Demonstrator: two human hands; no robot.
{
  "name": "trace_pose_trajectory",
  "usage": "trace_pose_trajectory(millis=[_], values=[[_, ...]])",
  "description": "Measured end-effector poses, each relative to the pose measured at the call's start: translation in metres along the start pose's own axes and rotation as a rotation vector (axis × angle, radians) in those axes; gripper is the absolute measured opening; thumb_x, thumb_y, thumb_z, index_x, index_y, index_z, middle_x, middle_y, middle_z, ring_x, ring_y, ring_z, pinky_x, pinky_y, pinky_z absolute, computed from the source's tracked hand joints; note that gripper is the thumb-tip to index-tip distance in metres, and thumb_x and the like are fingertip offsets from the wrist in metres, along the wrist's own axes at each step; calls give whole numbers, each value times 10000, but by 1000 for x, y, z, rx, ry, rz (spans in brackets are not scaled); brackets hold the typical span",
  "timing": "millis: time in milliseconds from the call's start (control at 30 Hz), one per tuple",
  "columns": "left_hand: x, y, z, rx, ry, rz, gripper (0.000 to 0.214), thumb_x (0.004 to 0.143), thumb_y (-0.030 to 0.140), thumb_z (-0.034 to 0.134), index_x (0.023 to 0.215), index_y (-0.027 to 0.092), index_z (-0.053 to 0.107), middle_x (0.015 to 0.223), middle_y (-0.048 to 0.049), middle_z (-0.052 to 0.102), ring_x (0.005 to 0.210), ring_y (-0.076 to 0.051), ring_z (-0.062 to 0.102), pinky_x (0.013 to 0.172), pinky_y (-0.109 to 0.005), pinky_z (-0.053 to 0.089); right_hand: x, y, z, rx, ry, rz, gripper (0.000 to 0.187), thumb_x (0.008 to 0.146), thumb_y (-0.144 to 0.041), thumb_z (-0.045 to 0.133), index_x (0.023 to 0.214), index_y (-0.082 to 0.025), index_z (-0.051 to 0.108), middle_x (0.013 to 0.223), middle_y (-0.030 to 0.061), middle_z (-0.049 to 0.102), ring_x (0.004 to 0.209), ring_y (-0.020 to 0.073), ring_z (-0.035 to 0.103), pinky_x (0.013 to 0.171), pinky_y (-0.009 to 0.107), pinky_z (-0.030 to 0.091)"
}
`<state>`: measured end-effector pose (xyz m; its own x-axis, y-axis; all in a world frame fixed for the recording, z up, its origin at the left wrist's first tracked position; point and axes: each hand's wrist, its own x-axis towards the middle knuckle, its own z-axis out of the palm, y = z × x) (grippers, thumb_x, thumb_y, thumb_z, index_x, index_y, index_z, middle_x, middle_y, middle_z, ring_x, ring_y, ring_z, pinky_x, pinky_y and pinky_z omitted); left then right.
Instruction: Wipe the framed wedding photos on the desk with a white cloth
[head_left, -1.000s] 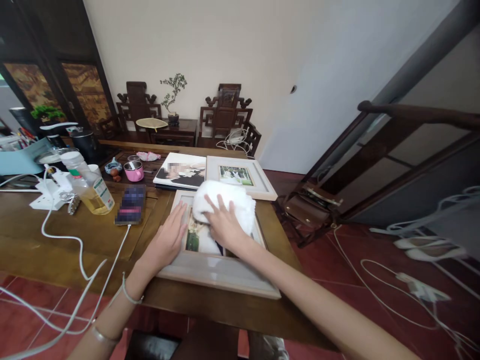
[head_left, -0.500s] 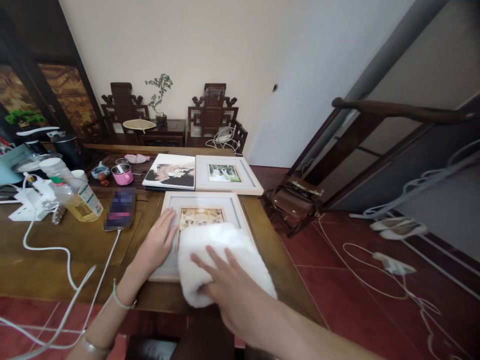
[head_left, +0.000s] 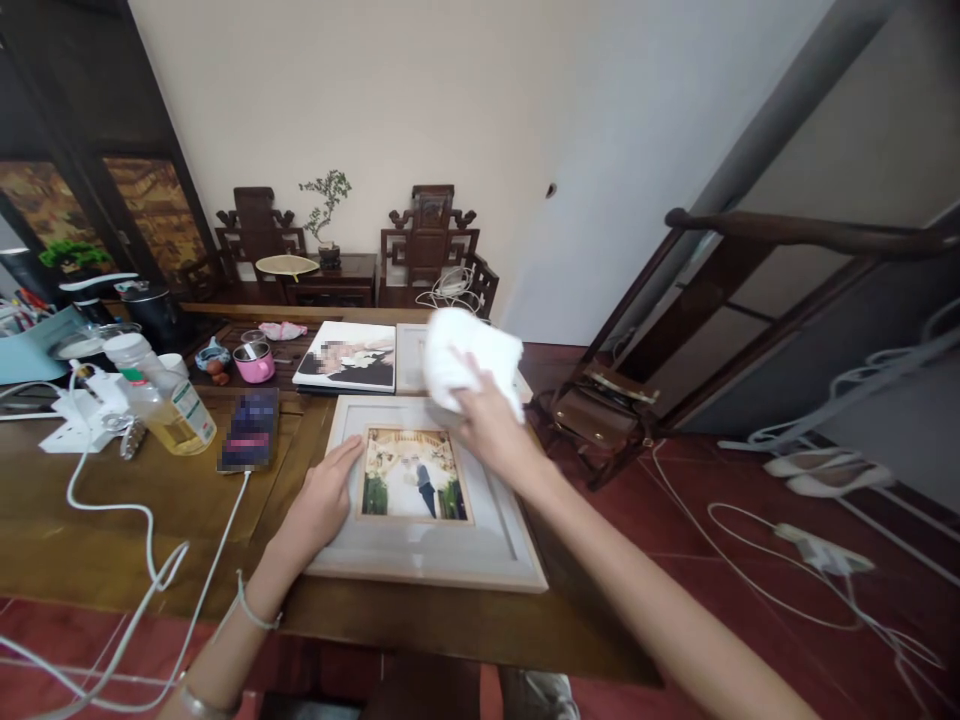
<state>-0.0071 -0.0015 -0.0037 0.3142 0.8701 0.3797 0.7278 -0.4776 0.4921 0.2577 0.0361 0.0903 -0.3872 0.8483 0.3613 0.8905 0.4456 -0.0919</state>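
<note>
A light wooden picture frame with a grey mat lies flat on the table, holding a photo of two figures. My left hand rests on its left side, fingers stretched out flat. My right hand grips a fluffy white cloth at the frame's far right corner. The cloth partly hides a second picture frame lying behind the first. Beside that second frame is a white-edged photo album or panel.
On the left of the wooden table are a phone on a charging cable, a bottle of yellow liquid, a power strip and a pink cup. A dark wooden chair stands at the right.
My right hand has swept the cloth from the near part of the frame to its far right corner, uncovering the photo. The left hand stays on the frame's left side.
</note>
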Motion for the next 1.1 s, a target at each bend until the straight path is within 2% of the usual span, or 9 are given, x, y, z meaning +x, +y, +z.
trace_pose_trajectory(millis=[67,200,300,433,633,800,933,1000,1100], values=[[1,0,0,-28,18,23,647,794,-38,346,1378,179,521,1439,-113,543,1356,-205,485,1161,-459,376,27,-27,23,1,-64,-236,410,793,28,513,1108,-163,692,1582,154,328,1472,315,231,1167,560,185],[4,5,-5,-40,-7,37,611,800,-29,348,1322,193,575,1345,-103,619,1290,-220,550,1133,-450,414,43,-67,51,-32,-267,-429,450,859,29,476,1209,-191,651,1561,112,384,1460,253,278,1168,512,224],[4,4,-4,-37,2,43,626,803,-31,333,1347,184,554,1392,-108,584,1324,-216,519,1150,-450,394,36,-63,50,-46,-288,-367,451,838,41,497,1193,-181,661,1519,124,448,1441,262,322,1153,509,254],[0,-3,2,-30,36,31,644,801,-30,341,1390,165,515,1456,-125,522,1374,-219,465,1173,-471,362,21,-27,33,-82,-325,-257,409,800,38,538,1095,-186,714,1445,136,537,1395,283,404,1127,522,291],[-2,-2,3,-16,1,-31,646,815,-38,314,1403,151,500,1477,-135,496,1389,-223,445,1172,-497,357,-12,19,11,-160,-377,-92,581,679,132,405,1094,-125,721,1396,204,563,1363,314,446,1088,575,325],[-2,-1,4,-2,1,-35,650,813,-38,328,1404,168,499,1483,-119,493,1398,-212,430,1184,-497,336,-72,-10,-13,-111,-507,-64,652,626,116,408,1163,-113,700,1502,201,439,1444,366,286,1104,624,294],[-3,-4,6,4,-24,-21,652,795,-46,337,1391,149,515,1479,-132,495,1404,-219,421,1187,-493,333,-120,-48,-48,69,-681,-83,577,671,61,444,1116,-181,720,1498,160,461,1434,338,320,1137,582,299],[-2,-5,6,5,-34,-8,676,773,-57,347,1393,156,514,1477,-131,496,1404,-225,420,1186,-503,332,-128,-56,-55,122,-715,-87,570,687,48,440,1121,-201,713,1475,152,492,1419,315,358,1133,553,329],[-1,-4,4,16,-49,-3,692,757,-67,346,1392,149,515,1475,-137,496,1400,-231,426,1183,-505,338,-111,-50,-40,93,-645,-21,600,695,60,411,1174,-174,688,1468,165,500,1430,309,335,1140,548,311]])
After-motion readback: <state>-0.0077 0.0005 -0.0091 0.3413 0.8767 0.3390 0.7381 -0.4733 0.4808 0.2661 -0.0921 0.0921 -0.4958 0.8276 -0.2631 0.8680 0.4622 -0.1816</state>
